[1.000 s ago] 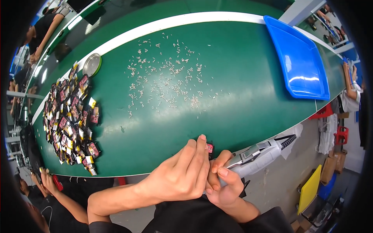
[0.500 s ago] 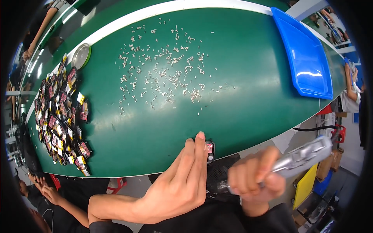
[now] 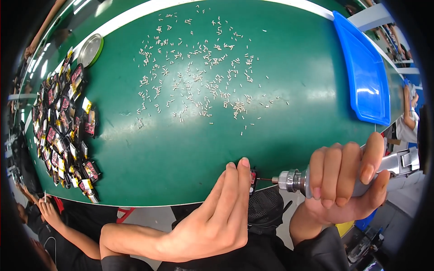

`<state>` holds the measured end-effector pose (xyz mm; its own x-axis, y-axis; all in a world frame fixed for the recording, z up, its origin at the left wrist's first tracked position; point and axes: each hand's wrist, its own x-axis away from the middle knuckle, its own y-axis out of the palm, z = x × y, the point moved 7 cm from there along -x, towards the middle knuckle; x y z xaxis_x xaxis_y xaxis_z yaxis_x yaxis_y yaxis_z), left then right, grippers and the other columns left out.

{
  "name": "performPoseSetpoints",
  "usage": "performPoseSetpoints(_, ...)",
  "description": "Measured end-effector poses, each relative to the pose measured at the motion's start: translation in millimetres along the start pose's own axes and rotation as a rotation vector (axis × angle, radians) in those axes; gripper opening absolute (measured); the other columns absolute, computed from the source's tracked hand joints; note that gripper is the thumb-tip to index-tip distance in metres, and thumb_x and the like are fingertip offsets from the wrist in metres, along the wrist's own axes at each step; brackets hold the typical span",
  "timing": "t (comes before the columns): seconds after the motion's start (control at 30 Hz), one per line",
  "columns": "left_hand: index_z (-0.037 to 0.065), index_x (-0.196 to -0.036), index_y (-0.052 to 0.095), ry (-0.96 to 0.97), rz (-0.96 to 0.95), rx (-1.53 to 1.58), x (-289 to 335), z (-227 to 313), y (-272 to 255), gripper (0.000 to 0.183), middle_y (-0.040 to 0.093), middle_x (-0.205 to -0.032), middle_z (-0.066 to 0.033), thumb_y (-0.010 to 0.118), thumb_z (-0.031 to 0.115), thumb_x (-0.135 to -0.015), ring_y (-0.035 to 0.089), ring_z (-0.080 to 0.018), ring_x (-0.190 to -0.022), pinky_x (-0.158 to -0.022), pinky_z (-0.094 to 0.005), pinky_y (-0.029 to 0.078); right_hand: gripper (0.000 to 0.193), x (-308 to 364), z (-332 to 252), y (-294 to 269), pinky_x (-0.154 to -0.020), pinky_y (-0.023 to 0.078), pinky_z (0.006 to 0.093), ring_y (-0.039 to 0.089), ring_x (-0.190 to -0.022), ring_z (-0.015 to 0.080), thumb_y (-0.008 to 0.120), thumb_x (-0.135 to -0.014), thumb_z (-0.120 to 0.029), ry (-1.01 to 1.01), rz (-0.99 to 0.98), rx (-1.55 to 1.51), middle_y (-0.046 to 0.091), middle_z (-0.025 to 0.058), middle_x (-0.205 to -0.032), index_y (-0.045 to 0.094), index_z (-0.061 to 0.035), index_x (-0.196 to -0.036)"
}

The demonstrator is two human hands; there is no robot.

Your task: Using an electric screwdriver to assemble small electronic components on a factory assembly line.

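At the table's front edge, my left hand (image 3: 212, 214) holds a small black device (image 3: 253, 177) with a red circuit board in it. Its straight fingers press together along the device's left side; the thumb is hidden. My right hand (image 3: 339, 183) wraps around a silver-grey power screwdriver (image 3: 293, 180), which lies sideways with its thin bit pointing left. The bit's tip meets the right side of the device, though contact with a screw is too small to make out. Many tiny screws (image 3: 199, 86) are scattered over the green table (image 3: 294, 122) beyond my hands.
A heap of similar black devices (image 3: 61, 135) with red boards and silvery-yellow parts covers the table's left side. Behind it stands a round green-rimmed dish (image 3: 91, 49). A blue tray (image 3: 368, 90) sits at the far right. Another person's hand (image 3: 49, 212) shows at lower left.
My right hand has swung the screwdriver around from a tilted, blurred position to lie level, its bit now at the device. The view has shifted slightly; my left hand keeps its hold.
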<state>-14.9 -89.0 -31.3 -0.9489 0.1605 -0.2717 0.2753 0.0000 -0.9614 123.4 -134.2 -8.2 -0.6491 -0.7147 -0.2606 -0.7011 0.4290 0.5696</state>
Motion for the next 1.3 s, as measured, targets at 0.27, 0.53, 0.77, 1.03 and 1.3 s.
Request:
performPoseSetpoints(0.27,-0.012,-0.085,0.069,-0.043,-0.004,0.061,0.2,-3.4,0.3,0.019,0.068,-0.099,-0.0239,0.068,-0.002,-0.069,0.066,-0.0298,-0.089,-0.076,-0.0286,0.056,0.024,-1.3,12.4,2.4,-0.042,0.041,0.024,0.044,-0.038,0.0092,0.052,-0.096,-0.026,0.08,-0.034,0.059,0.045,-0.001,-0.047,0.042,-0.0103,-0.082)
performPoseSetpoints(0.53,-0.013,-0.083,0.068,0.039,-0.001,0.065,2.7,-5.7,-0.5,0.021,0.067,-0.101,-0.0244,0.066,0.001,-0.068,0.064,-0.0304,-0.089,-0.078,-0.031,0.056,0.029,-2.7,20.9,23.4,-0.04,0.038,0.0246,0.044,-0.038,0.0118,0.064,-0.091,-0.022,0.106,-0.151,0.137,0.049,-0.0009,-0.05,0.043,-0.0087,-0.076)
performPoseSetpoints(0.77,-0.017,-0.095,0.067,0.15,-0.054,-0.05,-3.8,-2.5,-6.3,0.053,0.067,-0.1,-0.0259,0.052,0.018,-0.058,0.061,-0.0322,-0.095,-0.091,-0.0353,0.051,0.027,-14.4,13.6,28.8,-0.041,0.039,0.0274,0.047,-0.042,0.0133,0.066,-0.086,-0.017,0.209,-0.381,0.313,0.052,0.0001,-0.053,0.046,-0.0079,-0.071)
performPoseSetpoints(1.03,-0.011,-0.096,0.066,-0.001,-0.04,0.095,16.8,-11.9,-12.9,0.037,0.062,-0.111,-0.0238,0.059,0.011,-0.066,0.06,-0.0327,-0.103,-0.091,-0.0347,0.05,0.018,-21.3,21.8,37.1,-0.037,0.04,0.0297,0.047,-0.038,0.0172,0.064,-0.075,-0.006,0.089,-0.504,-0.132,0.053,0.0051,-0.05,0.048,-0.0043,-0.067)
performPoseSetpoints(1.3,-0.007,-0.115,0.055,-0.71,0.32,0.021,122.3,-115.6,-84.9,0.042,0.059,-0.11,-0.0209,0.062,-0.005,-0.074,0.057,-0.0387,-0.098,-0.086,-0.0449,0.048,0.012,4.3,4.2,-16.2,-0.039,0.034,0.0254,0.032,-0.037,0.0088,0.051,-0.091,-0.011,0.027,0.008,-0.233,0.036,-0.0004,-0.048,0.042,-0.0047,-0.085)
